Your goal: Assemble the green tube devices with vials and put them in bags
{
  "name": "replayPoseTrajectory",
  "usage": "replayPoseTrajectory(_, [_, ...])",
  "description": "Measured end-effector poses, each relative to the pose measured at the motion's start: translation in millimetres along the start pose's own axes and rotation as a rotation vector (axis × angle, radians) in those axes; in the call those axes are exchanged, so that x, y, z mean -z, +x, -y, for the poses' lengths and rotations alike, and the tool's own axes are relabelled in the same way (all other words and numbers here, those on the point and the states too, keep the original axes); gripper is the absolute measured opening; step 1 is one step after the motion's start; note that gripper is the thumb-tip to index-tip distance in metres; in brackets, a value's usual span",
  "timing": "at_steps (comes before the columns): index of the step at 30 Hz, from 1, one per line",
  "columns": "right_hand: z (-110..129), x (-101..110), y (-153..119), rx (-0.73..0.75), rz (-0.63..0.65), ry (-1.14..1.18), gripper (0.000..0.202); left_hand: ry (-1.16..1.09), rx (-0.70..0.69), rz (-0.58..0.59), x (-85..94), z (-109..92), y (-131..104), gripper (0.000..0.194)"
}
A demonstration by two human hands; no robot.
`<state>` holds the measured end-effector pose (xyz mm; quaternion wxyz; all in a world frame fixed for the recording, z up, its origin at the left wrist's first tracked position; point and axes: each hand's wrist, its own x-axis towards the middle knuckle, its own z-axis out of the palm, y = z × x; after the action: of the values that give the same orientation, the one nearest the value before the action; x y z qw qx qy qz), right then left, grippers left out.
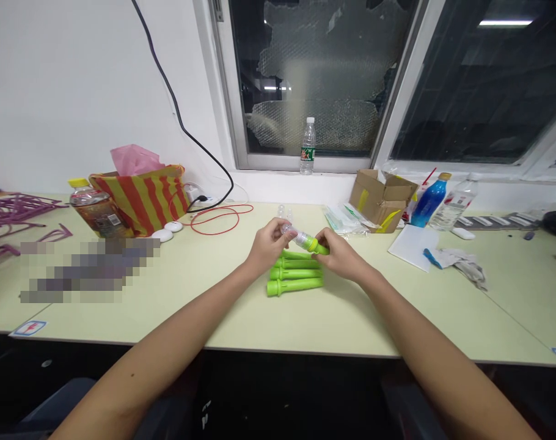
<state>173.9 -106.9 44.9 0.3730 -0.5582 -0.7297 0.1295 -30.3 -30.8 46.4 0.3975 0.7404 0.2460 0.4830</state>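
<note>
My left hand (269,244) is closed on a clear plastic piece (300,236), gripping its upper left end. The clear piece meets a bright green plastic tube (315,247), and my right hand (340,253) pinches that tube at its lower right end. Together they form one tilted line above the table. Below them several green tapered tubes (295,285) lie side by side, their wider collared ends pointing left. More clear plastic pieces (283,212) stand just behind my left hand, partly hidden by it.
A cardboard box (382,198) and plastic bags (349,219) sit at the back right, near a blue bottle (430,201) and a glove (464,264). On the left are a striped bag (145,198), a drink bottle (99,211) and a red cable (214,226). A water bottle (308,150) stands on the sill.
</note>
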Motion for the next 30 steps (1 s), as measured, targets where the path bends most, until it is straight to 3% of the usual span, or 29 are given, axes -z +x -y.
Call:
replayPoseTrajectory(5, [0.6,1.2,0.3,0.16,-0.057,-0.142,0.011,0.089,0.06,0.079,8.5,-2.1,1.4,0.032])
replayPoseTrajectory(14, [2.3,2.4,1.0,0.128,-0.009,-0.216,0.015,0.008,-0.06,0.225,7.9,-12.0,2.8,0.022])
replayPoseTrajectory(18, [7.4,-2.7,0.4,0.118,-0.052,-0.227,0.016,-0.084,-0.059,0.162,2.0,-19.5,2.4,0.036])
replayPoseTrajectory(22, [11.3,-6.4,-3.0,0.133,-0.072,-0.293,0.013,-0.013,0.116,0.036,1.5,-16.8,1.2,0.049])
replayPoseTrajectory(25, [14.3,-6.9,-5.5,0.145,-0.059,-0.335,0.012,0.189,0.206,0.07,8.0,-11.6,1.6,0.054])
replayPoseTrajectory(30, [16.5,-4.3,-6.4,0.153,-0.046,-0.35,0.012,0.224,0.084,0.184,19.3,-13.4,8.1,0.046])
